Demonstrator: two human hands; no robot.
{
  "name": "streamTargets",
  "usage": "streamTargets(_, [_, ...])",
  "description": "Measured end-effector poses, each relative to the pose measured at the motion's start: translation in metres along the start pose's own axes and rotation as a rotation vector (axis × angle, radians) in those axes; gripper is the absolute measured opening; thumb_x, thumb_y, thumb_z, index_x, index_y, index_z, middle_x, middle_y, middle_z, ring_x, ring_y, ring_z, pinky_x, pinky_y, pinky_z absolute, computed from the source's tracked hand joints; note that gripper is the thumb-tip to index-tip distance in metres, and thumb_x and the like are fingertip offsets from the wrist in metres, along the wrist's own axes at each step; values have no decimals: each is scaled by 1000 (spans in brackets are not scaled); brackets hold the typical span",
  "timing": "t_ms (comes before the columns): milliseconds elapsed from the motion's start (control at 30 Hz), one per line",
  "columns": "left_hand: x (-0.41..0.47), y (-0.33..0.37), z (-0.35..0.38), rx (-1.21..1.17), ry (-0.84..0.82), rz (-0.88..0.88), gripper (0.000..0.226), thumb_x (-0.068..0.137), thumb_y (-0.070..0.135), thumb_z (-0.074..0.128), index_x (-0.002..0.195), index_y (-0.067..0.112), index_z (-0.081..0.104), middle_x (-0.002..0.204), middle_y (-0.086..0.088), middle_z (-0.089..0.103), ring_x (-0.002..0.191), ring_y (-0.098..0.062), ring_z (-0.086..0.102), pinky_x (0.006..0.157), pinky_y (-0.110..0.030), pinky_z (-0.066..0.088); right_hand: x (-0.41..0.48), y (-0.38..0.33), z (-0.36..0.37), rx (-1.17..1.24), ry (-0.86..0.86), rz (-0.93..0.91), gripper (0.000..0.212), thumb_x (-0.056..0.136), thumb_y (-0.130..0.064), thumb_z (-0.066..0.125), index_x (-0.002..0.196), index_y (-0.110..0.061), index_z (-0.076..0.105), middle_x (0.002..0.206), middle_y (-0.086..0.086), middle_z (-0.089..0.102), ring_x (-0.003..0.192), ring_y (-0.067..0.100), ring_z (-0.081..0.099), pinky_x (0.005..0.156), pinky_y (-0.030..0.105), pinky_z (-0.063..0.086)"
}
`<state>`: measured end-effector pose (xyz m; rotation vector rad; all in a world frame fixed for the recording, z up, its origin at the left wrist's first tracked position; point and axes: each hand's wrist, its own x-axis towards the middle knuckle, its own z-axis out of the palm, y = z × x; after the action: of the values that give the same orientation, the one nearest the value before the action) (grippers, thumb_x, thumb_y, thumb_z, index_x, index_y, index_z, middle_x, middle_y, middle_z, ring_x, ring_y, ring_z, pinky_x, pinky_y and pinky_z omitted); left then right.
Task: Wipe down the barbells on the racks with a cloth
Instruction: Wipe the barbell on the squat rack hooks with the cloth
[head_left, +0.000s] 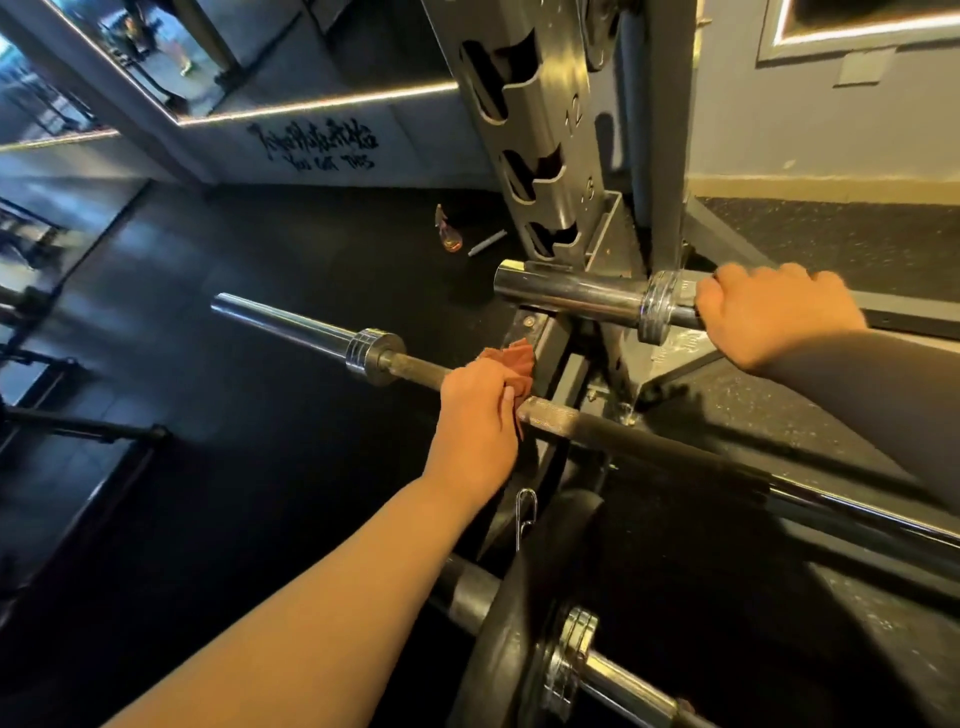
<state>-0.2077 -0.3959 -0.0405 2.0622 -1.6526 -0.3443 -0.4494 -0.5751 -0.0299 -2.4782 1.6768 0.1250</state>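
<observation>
A long barbell (623, 434) runs from a chrome sleeve at centre left down to the right edge. My left hand (480, 410) grips a rust-red cloth (514, 364) wrapped round its dark shaft, just right of the collar (374, 356). A second barbell (571, 291) lies higher on the rack. My right hand (769, 312) holds its shaft right beside its collar. A third bar (613, 670) with a black weight plate (514, 613) sits at the bottom.
The grey rack upright (545, 130) with numbered hook slots rises in the middle. A spray bottle (448, 231) and a small rod lie on the black rubber floor behind it. A mirrored wall stands far left, a grey wall at right.
</observation>
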Motion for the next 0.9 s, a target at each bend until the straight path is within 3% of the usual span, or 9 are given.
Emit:
streamTargets(100, [-5, 11, 4, -63, -100, 108, 25, 101, 9, 47, 109, 22, 67, 117, 7, 64, 119, -10, 56, 108, -41, 41, -3, 2, 5, 72, 205, 40, 46, 103, -37, 32, 118, -3, 59, 115, 24, 63, 107, 42, 57, 91, 51, 46])
streamTargets(233, [-2, 13, -1, -57, -210, 240, 34, 104, 13, 43, 127, 25, 65, 136, 9, 60, 132, -8, 50, 116, -32, 33, -44, -16, 19, 339, 508, -211, 29, 97, -18, 43, 108, 1, 63, 106, 22, 62, 95, 37, 57, 83, 48, 47])
streamTargets(333, [-4, -10, -9, -7, -32, 61, 25, 102, 10, 47, 110, 23, 66, 114, 9, 62, 111, -6, 57, 103, -26, 42, -90, -25, 39, 296, 310, -339, 34, 103, -29, 38, 112, -5, 60, 111, 19, 58, 105, 35, 55, 93, 49, 46])
streamTargets(400, [1, -21, -16, -25, 182, -160, 22, 100, 5, 49, 98, 21, 64, 103, 8, 61, 96, 0, 57, 95, -30, 48, -104, -22, 48, 233, 147, -303, 40, 103, -41, 37, 122, -12, 57, 124, 13, 54, 123, 33, 48, 107, 52, 40])
streamTargets(467, [9, -14, -13, -43, 245, -327, 23, 101, 6, 49, 95, 25, 62, 100, 9, 59, 90, 5, 54, 91, -27, 48, -105, -20, 48, 216, 82, -236, 46, 101, -48, 35, 126, -15, 55, 128, 10, 52, 128, 30, 43, 109, 49, 37])
streamTargets(600, [2, 26, 4, -73, -7, -44, 27, 100, 17, 43, 102, 17, 70, 109, -2, 68, 106, -14, 62, 102, -39, 48, -106, -27, 47, 162, 179, -288, 47, 103, -42, 32, 123, -9, 60, 126, 14, 49, 117, 34, 44, 95, 50, 42])
streamTargets(700, [-8, -1, -3, -69, -89, 96, 34, 102, 28, 39, 119, 20, 67, 133, 5, 62, 132, -11, 52, 117, -41, 36, -112, -27, 48, 146, 287, -293, 56, 97, -40, 42, 136, -1, 53, 142, 22, 41, 129, 43, 39, 102, 55, 36])
streamTargets(833, [-1, -50, -17, -42, 156, -201, 22, 102, 16, 52, 114, 23, 68, 129, 10, 59, 129, -8, 51, 116, -36, 40, -109, -34, 47, 151, 287, -204, 73, 99, -49, 37, 153, -1, 34, 160, 22, 25, 152, 39, 17, 121, 52, 14])
streamTargets(900, [14, -50, -21, -27, 278, -375, 20, 102, 10, 53, 112, 17, 69, 125, 4, 61, 122, -10, 54, 113, -27, 38, -109, -34, 48, 148, 288, -205, 73, 99, -51, 36, 153, -2, 34, 160, 23, 24, 153, 40, 15, 122, 53, 14])
